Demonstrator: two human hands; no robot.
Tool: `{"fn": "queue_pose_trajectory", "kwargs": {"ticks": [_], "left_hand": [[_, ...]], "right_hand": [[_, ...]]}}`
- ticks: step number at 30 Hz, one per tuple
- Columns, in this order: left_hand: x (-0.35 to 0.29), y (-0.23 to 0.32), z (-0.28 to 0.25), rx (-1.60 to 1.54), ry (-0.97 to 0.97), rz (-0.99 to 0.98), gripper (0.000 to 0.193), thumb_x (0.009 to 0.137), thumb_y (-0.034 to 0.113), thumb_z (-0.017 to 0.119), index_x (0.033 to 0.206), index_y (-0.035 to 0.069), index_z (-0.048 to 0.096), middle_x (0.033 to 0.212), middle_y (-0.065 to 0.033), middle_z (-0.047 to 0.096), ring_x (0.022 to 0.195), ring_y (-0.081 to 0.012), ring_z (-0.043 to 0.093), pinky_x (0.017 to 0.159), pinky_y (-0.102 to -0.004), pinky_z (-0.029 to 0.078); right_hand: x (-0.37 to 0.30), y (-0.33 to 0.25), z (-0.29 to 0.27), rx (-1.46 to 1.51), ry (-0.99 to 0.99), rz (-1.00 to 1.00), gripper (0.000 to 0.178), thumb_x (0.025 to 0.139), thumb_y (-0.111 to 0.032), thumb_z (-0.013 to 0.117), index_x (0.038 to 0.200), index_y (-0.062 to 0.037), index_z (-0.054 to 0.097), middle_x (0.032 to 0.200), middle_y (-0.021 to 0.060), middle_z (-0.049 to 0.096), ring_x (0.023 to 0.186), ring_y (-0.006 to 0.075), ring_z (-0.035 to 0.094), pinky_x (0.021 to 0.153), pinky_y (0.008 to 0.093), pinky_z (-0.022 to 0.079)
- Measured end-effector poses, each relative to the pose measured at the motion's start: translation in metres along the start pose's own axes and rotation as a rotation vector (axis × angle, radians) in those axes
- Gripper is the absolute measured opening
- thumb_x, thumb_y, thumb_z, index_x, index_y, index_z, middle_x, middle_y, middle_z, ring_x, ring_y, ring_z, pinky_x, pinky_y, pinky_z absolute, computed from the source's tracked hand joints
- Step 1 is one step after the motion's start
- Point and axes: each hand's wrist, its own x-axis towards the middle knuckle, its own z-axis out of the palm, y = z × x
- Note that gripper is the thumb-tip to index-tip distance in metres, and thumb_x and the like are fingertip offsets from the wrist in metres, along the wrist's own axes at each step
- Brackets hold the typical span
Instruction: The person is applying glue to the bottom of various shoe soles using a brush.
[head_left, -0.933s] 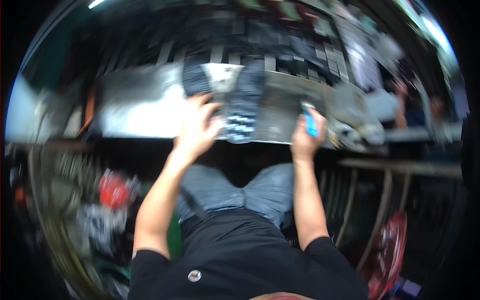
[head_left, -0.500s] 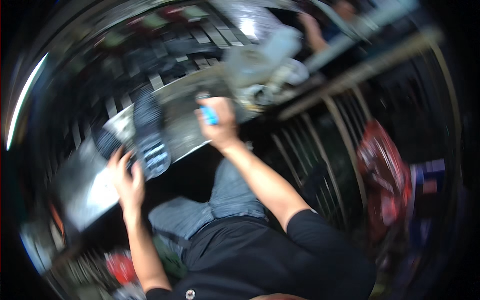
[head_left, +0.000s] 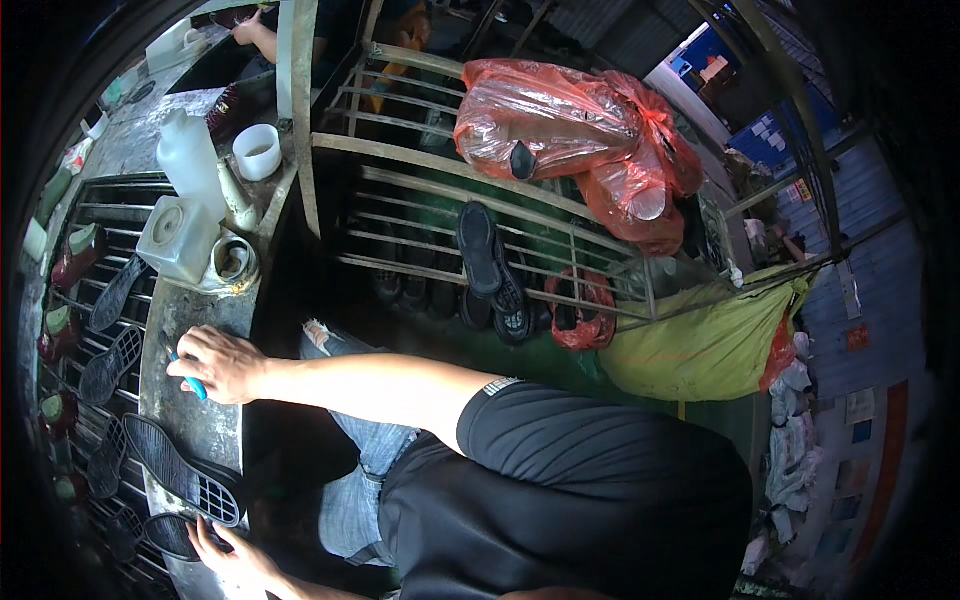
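My right hand [head_left: 222, 366] is closed around a slim blue-handled tool [head_left: 192, 382], just above the worn metal bench top [head_left: 222, 425]. The tool's working end is too small to make out. A black shoe sole [head_left: 178, 468] with a grid-patterned end lies on the bench between my hands. At the lower edge my left hand [head_left: 235, 558] has its fingers apart, and its fingertips touch or nearly touch a second black sole [head_left: 172, 536]. Part of that sole is hidden by the fingers.
A square plastic container [head_left: 178, 238], a white bottle [head_left: 190, 150], a white cup [head_left: 257, 152] and a glue-stained jar [head_left: 234, 262] crowd the bench's far part. Slatted racks [head_left: 90, 210] with soles and dark red shoes run along the left. Red bags [head_left: 560, 120] lie on a rack at right. Another person's hand [head_left: 245, 28] shows far off.
The view has swung to the right and sharpened, bringing the racks and red bags into sight. My right hand still grips the blue-handled tool; my left stays by the soles.
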Motion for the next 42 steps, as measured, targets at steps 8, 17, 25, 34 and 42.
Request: {"fn": "queue_pose_trajectory", "kwargs": {"ticks": [8, 17, 25, 34, 42], "left_hand": [[0.009, 0.019, -0.018, -0.024, -0.054, 0.023, 0.046, 0.112, 0.037, 0.061, 0.137, -0.001, 0.072, 0.148, -0.0235, 0.065, 0.139, -0.0374, 0.061, 0.12, -0.0483, 0.046], [0.031, 0.022, -0.056, 0.396, 0.098, 0.582, 0.021, 0.103, 0.024, 0.073, 0.109, 0.005, 0.081, 0.106, -0.0182, 0.079, 0.101, -0.0352, 0.075, 0.092, -0.0467, 0.059], [-0.02, 0.008, 0.011, 0.032, 0.044, 0.32, 0.019, 0.103, 0.018, 0.075, 0.111, 0.001, 0.08, 0.108, -0.0195, 0.079, 0.099, -0.034, 0.075, 0.094, -0.0423, 0.061], [-0.091, 0.061, -0.008, -0.106, -0.186, 0.121, 0.02, 0.104, 0.018, 0.075, 0.111, 0.0, 0.08, 0.107, -0.02, 0.079, 0.098, -0.0339, 0.076, 0.094, -0.0416, 0.061], [-0.122, 0.109, -0.022, -0.227, -0.339, -0.038, 0.021, 0.104, 0.018, 0.075, 0.111, -0.001, 0.08, 0.107, -0.0204, 0.079, 0.097, -0.0339, 0.076, 0.094, -0.041, 0.061]], "right_hand": [[0.001, 0.001, 0.003, -0.014, 0.007, -0.033, 0.032, 0.091, -0.026, 0.081, 0.116, -0.0136, 0.064, 0.109, 0.0096, 0.053, 0.11, 0.0325, 0.057, 0.099, 0.0468, 0.049], [0.003, 0.005, 0.022, -0.005, -0.02, -0.052, 0.033, 0.088, -0.027, 0.084, 0.11, -0.0135, 0.063, 0.109, 0.0118, 0.05, 0.108, 0.0329, 0.053, 0.098, 0.0502, 0.045], [-0.004, 0.018, 0.019, -0.055, -0.005, -0.055, 0.032, 0.089, -0.027, 0.082, 0.11, -0.0125, 0.063, 0.111, 0.013, 0.051, 0.108, 0.0335, 0.053, 0.097, 0.0503, 0.046], [-0.003, 0.018, 0.021, -0.042, -0.026, -0.03, 0.034, 0.088, -0.029, 0.083, 0.109, -0.0137, 0.062, 0.112, 0.0133, 0.051, 0.11, 0.0349, 0.052, 0.094, 0.0506, 0.047], [-0.003, 0.026, 0.01, -0.04, -0.029, -0.039, 0.034, 0.087, -0.029, 0.084, 0.109, -0.0136, 0.062, 0.11, 0.0127, 0.051, 0.108, 0.0346, 0.053, 0.095, 0.0516, 0.048]]}}
